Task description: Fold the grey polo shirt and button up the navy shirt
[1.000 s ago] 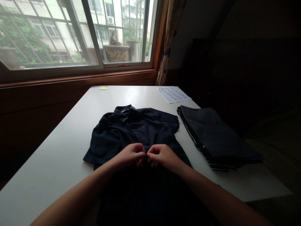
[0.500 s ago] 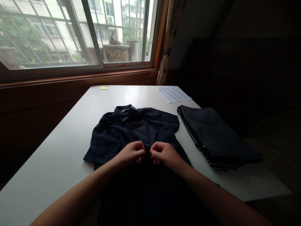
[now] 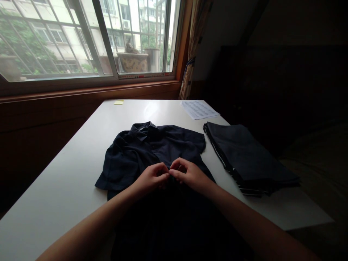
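A dark navy short-sleeved shirt (image 3: 174, 143) lies face up on the white table, its collar toward the window and its sleeves spread. Over the front placket, my left hand (image 3: 155, 175) pinches the shirt's cloth, thumb against curled fingers. My right hand (image 3: 187, 174) is closed the same way on the placket, its fingertips meeting those of the left. Whatever small part sits between the fingertips is hidden by them. The lower shirt fades into deep shadow between my forearms.
To the right lies a stack of folded dark cloth (image 3: 244, 152) with pale edges. Printed paper sheets (image 3: 199, 109) and a yellow sticky note (image 3: 119, 102) are at the far edge of the white table (image 3: 62, 174). Beyond stand a barred window (image 3: 114, 43) and a tied curtain (image 3: 189, 69).
My hands have come together at the fingertips, the right one moving slightly up and left. The shirt stays in place; the whole view has shifted slightly.
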### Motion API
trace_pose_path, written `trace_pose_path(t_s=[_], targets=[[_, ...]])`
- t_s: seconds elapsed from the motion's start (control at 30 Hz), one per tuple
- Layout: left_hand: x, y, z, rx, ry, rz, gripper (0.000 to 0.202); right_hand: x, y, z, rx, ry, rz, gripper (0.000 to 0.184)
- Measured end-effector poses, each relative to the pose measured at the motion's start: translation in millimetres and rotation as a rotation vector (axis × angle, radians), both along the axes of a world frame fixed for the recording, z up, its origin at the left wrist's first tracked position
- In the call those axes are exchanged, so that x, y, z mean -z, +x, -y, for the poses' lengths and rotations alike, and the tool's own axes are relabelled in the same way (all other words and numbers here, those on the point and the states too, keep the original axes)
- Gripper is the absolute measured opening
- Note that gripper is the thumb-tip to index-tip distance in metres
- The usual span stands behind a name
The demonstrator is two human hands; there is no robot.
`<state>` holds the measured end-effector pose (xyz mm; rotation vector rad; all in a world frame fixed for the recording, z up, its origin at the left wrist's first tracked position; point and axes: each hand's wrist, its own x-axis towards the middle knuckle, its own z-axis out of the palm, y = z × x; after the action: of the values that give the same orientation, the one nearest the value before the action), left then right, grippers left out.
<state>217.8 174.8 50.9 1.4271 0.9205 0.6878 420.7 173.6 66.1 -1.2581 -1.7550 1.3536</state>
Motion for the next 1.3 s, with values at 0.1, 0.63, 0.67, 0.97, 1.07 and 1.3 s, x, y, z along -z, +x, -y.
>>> trace_pose_path(t_s=[0.1, 0.63, 0.67, 0.97, 1.07, 1.3], targets=[[0.3, 0, 0, 0.005, -0.024, 0.003, 0.022, -2.3, 0, -2, -0.031, 0.013, 0.036, 0.022], [5.8, 1, -3, 0.004, -0.062, -0.017, 0.015, 19.0, -5, -12, 0.098, -0.083, 0.03, 0.022], [5.8, 2, -3, 0.007, -0.061, -0.02, 0.016, 18.3, -5, -12, 0.082, -0.09, 0.02, 0.027], [4.6, 1, -2, 0.009, -0.084, -0.024, 0.017, 9.7, -1, -11, -0.041, -0.05, 0.008, 0.037], [3.3, 2, -2, 0.005, -0.087, -0.048, 0.016, 11.0, 0, -10, -0.067, -0.057, 0.018, 0.031], [8.4, 1, -3, 0.003, -0.068, -0.06, 0.007, 21.6, -3, -16, 0.062, 0.022, 0.076, 0.021]])
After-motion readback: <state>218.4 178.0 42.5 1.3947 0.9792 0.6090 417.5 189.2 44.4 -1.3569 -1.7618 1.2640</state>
